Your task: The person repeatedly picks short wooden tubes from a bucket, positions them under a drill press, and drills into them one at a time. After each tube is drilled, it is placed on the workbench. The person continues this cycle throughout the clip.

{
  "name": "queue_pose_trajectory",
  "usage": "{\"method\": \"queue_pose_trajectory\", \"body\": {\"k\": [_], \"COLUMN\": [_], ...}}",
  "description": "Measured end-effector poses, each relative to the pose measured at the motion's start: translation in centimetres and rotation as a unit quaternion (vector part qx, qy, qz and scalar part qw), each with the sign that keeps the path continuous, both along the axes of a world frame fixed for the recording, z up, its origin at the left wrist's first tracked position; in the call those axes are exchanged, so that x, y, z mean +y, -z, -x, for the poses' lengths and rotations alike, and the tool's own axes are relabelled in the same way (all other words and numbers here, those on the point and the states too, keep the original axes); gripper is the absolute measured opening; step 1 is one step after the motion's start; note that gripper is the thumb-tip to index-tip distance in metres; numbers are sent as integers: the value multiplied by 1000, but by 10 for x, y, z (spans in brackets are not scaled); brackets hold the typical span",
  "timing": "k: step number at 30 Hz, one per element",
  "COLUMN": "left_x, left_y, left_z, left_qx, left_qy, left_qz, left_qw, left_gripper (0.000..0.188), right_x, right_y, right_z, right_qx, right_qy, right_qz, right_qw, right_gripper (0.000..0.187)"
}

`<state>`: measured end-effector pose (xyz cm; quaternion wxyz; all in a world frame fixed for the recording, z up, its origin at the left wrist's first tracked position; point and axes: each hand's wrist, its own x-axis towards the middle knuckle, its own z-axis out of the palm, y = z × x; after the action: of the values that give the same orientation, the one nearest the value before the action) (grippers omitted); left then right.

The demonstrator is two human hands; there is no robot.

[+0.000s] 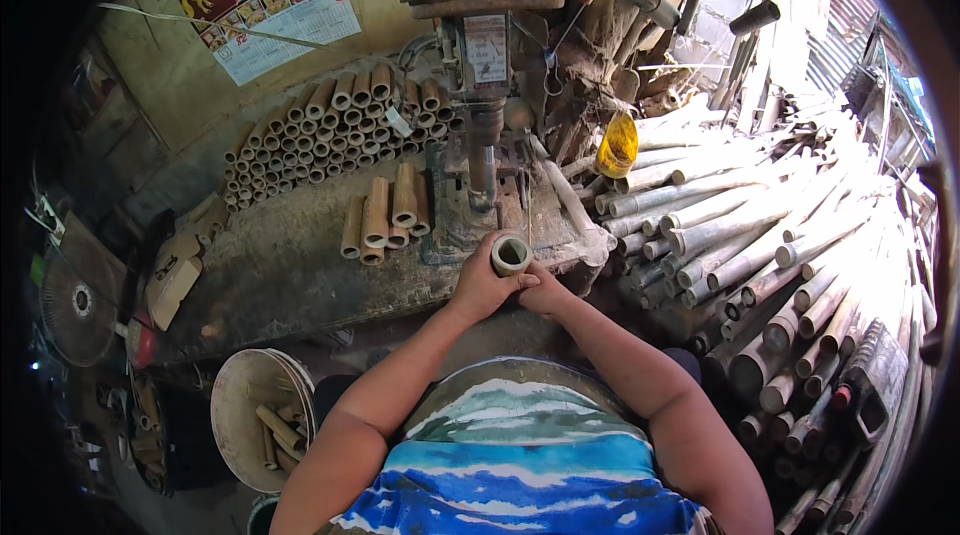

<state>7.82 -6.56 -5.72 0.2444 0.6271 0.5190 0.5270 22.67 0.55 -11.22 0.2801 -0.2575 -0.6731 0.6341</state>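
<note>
A short bamboo tube point(497, 257), its round hollow end facing up toward me, is held just in front of the drill press point(483, 125). My left hand point(482, 287) is closed around the tube's left and near side. Against the tube's lower right is my right hand point(543, 291), its fingers closed and meeting the left thumb; the tube's lower part is hidden by the hands. Just left of the press base, several cut bamboo tubes point(376, 213) lie in a small group on the workbench point(270, 265).
A large stack of cut tubes point(318, 143) lies along the back wall. Long bamboo poles point(740, 225) fill the right side, with a yellow cut container point(618, 145) above them. A bucket with bamboo pieces point(232, 415) stands lower left, near a fan point(80, 303).
</note>
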Motion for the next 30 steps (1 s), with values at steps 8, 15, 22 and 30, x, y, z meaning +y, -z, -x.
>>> {"method": "queue_pose_trajectory", "body": {"k": [8,15,22,30], "left_x": [-20,-20,-19,-20], "left_y": [-18,-10,-2,5], "left_z": [-18,-16,-14,-16], "left_qx": [34,-189,-275,-318], "left_qy": [29,125,151,156], "left_qz": [-142,-150,-158,-112], "left_qw": [989,962,936,928], "left_gripper": [89,87,82,82], "right_x": [2,6,12,8], "right_y": [-13,-39,-96,-128], "right_z": [-24,-37,-63,-81], "right_qx": [71,160,265,272], "right_qy": [-20,62,140,161], "right_qz": [159,322,190,103], "right_qw": [985,931,935,943], "right_gripper": [92,71,68,63]}}
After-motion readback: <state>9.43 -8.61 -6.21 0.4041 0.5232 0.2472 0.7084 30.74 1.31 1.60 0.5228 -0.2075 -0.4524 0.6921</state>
